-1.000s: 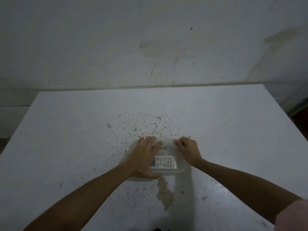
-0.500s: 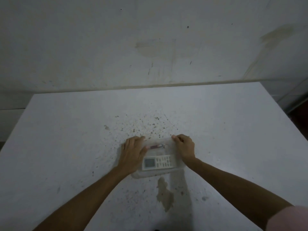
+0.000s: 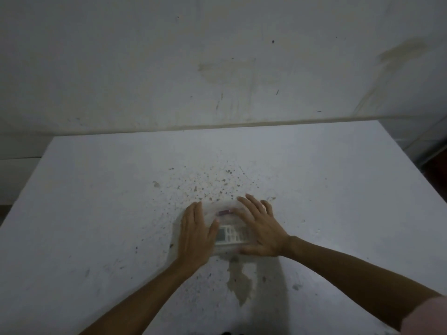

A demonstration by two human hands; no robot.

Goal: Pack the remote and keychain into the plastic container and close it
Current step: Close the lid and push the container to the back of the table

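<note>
A clear plastic container [image 3: 217,206] with its lid on sits near the middle of the white table. Through the lid I see a white remote [image 3: 229,235] with a small grey screen and several buttons, and behind it a reddish keychain [image 3: 225,212]. My left hand [image 3: 196,234] lies flat on the container's left part, fingers together and pointing away from me. My right hand [image 3: 260,226] lies flat on the right part, fingers spread. Both palms rest on the lid and hide its sides.
The white table [image 3: 96,213] is speckled with dark spots beyond the container, and a brownish stain [image 3: 239,281] lies just in front of it. A stained wall [image 3: 217,68] runs along the table's far edge. The table's right edge drops off near a dark gap [image 3: 435,170].
Both hands went from gripping the container's ends with curled fingers to lying flat on the lid. My right hand spread its fingers and moved inward over the remote's right end.
</note>
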